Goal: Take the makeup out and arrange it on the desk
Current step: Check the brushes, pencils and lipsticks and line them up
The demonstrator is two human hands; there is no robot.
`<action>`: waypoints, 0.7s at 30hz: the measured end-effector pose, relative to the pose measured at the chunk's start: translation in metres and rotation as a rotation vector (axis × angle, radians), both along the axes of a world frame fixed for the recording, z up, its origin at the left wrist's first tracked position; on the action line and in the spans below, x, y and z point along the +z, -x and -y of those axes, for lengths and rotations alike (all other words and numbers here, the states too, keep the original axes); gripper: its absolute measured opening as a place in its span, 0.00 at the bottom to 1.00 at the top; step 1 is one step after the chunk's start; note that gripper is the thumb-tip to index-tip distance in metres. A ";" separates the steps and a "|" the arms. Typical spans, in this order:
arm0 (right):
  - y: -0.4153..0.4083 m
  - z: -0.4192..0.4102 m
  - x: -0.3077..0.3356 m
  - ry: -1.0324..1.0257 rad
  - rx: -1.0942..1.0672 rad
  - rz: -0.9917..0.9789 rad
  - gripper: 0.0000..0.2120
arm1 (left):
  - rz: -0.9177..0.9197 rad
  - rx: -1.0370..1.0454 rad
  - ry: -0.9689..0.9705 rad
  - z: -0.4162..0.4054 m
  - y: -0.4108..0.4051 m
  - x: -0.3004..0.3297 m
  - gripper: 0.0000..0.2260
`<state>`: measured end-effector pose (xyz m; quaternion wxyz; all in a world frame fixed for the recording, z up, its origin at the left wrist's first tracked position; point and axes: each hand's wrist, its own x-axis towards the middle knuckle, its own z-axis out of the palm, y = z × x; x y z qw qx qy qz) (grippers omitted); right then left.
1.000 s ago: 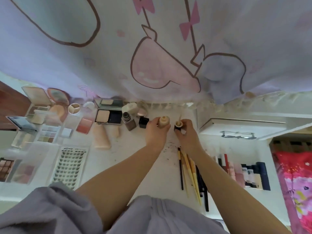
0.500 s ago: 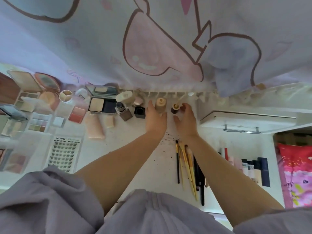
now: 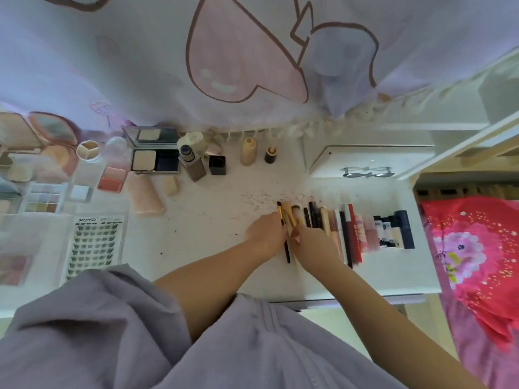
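Both my hands are at a bundle of makeup brushes (image 3: 289, 216) with gold and black handles, lying mid-desk. My left hand (image 3: 266, 234) grips the bundle from its left side. My right hand (image 3: 313, 245) pinches the gold handles from the right. A beige foundation bottle (image 3: 248, 151) and its small dark cap (image 3: 270, 155) stand apart at the back of the white desk (image 3: 207, 237). Right of the brushes lies a tidy row of lipsticks and tubes (image 3: 368, 231).
Eyeshadow palettes (image 3: 45, 197), a lash tray (image 3: 92, 242), an open compact (image 3: 154, 161), a dark bottle (image 3: 193, 164) and a black cube (image 3: 217, 165) fill the left and back. A white box (image 3: 365, 161) sits back right. A curtain (image 3: 252, 66) hangs behind. Pink bedding (image 3: 477, 248) lies right.
Both hands let go of the beige bottle and its cap at the back of the desk and drew toward me onto the brushes.
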<state>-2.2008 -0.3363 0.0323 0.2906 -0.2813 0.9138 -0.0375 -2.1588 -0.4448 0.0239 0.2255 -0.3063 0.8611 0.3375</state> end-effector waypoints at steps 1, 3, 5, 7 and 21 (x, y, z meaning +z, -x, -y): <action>-0.004 0.002 -0.002 -0.027 -0.016 -0.001 0.12 | 0.004 -0.013 0.029 -0.001 0.002 -0.002 0.08; -0.008 0.007 -0.003 -0.063 -0.044 -0.009 0.11 | 0.017 0.010 0.044 -0.001 0.006 -0.003 0.12; -0.012 0.014 -0.003 -0.092 -0.059 -0.025 0.11 | 0.027 0.049 0.037 -0.001 0.007 -0.001 0.15; -0.014 0.020 -0.003 -0.121 -0.096 -0.011 0.11 | 0.040 0.030 0.065 0.003 0.004 0.000 0.12; -0.076 0.103 0.007 0.079 -0.018 0.222 0.08 | 0.065 0.210 0.188 0.107 -0.140 0.001 0.06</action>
